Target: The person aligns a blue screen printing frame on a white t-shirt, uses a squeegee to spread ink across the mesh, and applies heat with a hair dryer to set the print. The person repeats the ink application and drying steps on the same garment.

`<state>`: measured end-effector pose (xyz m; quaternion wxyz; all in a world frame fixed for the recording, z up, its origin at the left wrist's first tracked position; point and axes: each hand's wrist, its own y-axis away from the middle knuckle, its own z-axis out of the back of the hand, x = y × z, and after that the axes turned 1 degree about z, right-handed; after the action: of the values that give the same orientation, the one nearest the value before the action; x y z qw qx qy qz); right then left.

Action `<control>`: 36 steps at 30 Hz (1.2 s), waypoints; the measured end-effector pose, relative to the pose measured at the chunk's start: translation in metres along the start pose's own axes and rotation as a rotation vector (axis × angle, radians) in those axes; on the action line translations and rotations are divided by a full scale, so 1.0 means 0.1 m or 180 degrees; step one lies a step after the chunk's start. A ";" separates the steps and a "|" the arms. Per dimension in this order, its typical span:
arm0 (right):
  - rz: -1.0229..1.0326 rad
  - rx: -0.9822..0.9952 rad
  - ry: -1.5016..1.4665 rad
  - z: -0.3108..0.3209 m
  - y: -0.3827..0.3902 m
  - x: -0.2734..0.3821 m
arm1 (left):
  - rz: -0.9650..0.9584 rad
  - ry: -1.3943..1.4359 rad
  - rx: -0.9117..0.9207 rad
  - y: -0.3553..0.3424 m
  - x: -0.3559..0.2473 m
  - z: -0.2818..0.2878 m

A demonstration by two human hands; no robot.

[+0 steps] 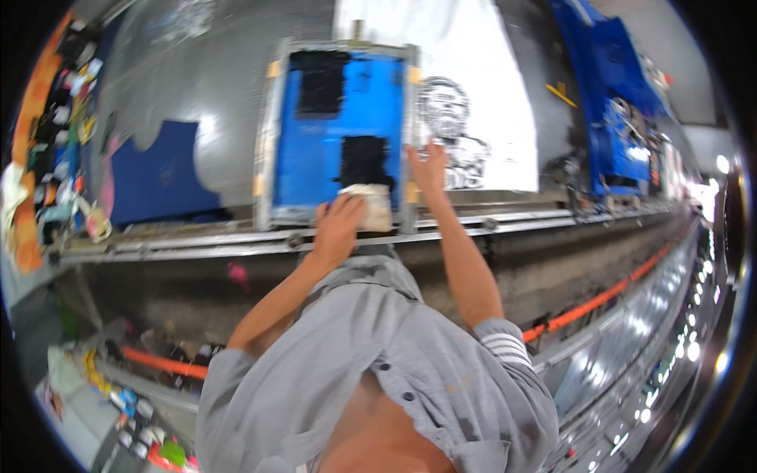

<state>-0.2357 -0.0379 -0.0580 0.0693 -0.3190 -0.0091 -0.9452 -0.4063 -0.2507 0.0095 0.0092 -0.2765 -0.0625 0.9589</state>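
A screen-printing frame (268,158) with blue mesh lies flat in front of me, a black ink patch (322,83) on its upper left and another (366,160) lower right. At the frame's near edge, my left hand (339,225) is closed on a pale, cream squeegee (374,208) just below the lower patch. My right hand (429,169) is beside the frame's right bar, fingers apart, one fingertip at the bar. Whether it presses on the bar is blurred. To its right lies a white fabric piece (505,118) with a black printed portrait (445,110).
A navy fabric piece (162,177) lies left of the frame on the grey table (236,79). Metal rails (158,251) run along the table's near edge. A blue machine or cart (619,134) stands at the right. Clutter lines the far left, and an orange bar (607,293) runs behind me.
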 end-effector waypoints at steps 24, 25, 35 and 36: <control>0.0501 0.0150 0.1322 3.35 -1.31 -3.93 | 0.1350 0.0200 -0.1379 -0.37 -1.61 -0.27; 0.0492 0.0183 0.1525 3.36 -1.39 -3.91 | 0.1295 0.0290 -0.1459 -0.44 -1.57 -0.27; -0.0782 0.0909 -0.1025 3.50 0.21 -1.80 | 0.2071 0.0057 -0.2439 1.52 -0.86 0.45; -0.1031 0.1049 -0.1279 3.53 0.58 -1.60 | 0.2321 0.0182 -0.2532 1.86 -0.78 0.46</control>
<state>0.1105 -0.0534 0.1246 -0.0346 -0.4784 -0.2265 -0.8477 -0.3618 -0.4447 0.0662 -0.4280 -0.2884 -0.3205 0.7943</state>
